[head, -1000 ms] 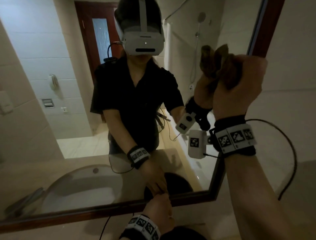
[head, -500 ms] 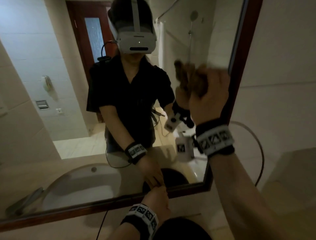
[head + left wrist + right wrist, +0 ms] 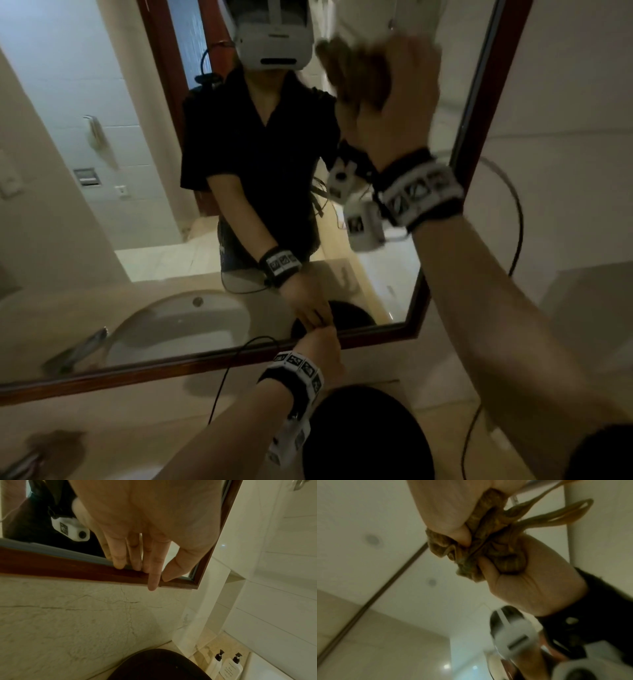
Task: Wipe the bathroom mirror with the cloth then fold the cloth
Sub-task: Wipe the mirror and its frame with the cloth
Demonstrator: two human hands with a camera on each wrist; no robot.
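The wood-framed mirror hangs on the wall in front of me. My right hand is raised near the upper right of the glass and grips a bunched brown cloth against it. In the right wrist view the cloth is crumpled between my curled fingers, with its reflection right behind it. My left hand is low, its straight fingers touching the mirror's bottom frame near the right corner, holding nothing.
A round black object sits on the counter just below my left hand. Two pump bottles stand by the wall to the right. A basin shows reflected in the glass. Cables hang from both wrists.
My right hand has carried the cloth left and upward, from over the mirror's right frame onto the glass. My left hand has stayed on the bottom frame.
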